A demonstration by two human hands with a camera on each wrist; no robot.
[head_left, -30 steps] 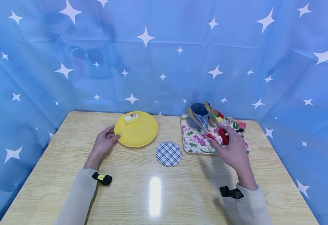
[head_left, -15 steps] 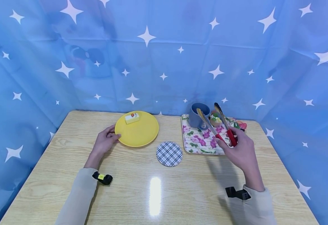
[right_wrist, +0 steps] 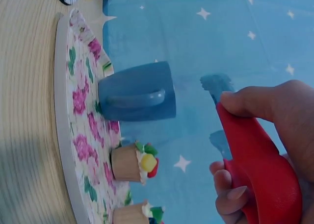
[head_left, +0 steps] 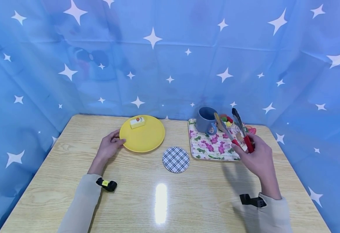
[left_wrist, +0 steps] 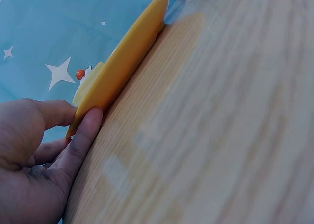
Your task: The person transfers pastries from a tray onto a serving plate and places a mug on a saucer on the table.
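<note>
At the far left of the table, my left hand (head_left: 110, 145) pinches the rim of a yellow plate (head_left: 142, 139); the left wrist view shows the thumb against the plate's rim. On the plate lies a small toy cake slice (head_left: 137, 122) with a red berry on top. My right hand (head_left: 258, 158) holds red-handled tongs (right_wrist: 248, 150) over the floral tray (head_left: 197, 152). The tips of the tongs stand apart with nothing between them. Two toy cupcakes, a nearer-the-mug one (right_wrist: 126, 162) and another (right_wrist: 128, 214), stand on the tray, partly behind the tongs in the head view.
A blue mug (head_left: 205, 121) stands upright at the tray's back left corner. Between plate and tray lies a round checked coaster (head_left: 175, 159). A blue star-patterned curtain (head_left: 170, 58) hangs behind the wooden table (head_left: 146, 194) and along both its sides.
My right hand has moved to the right with the tongs, from in front of the mug towards the right side of the tray. The left hand and the plate have stayed in place.
</note>
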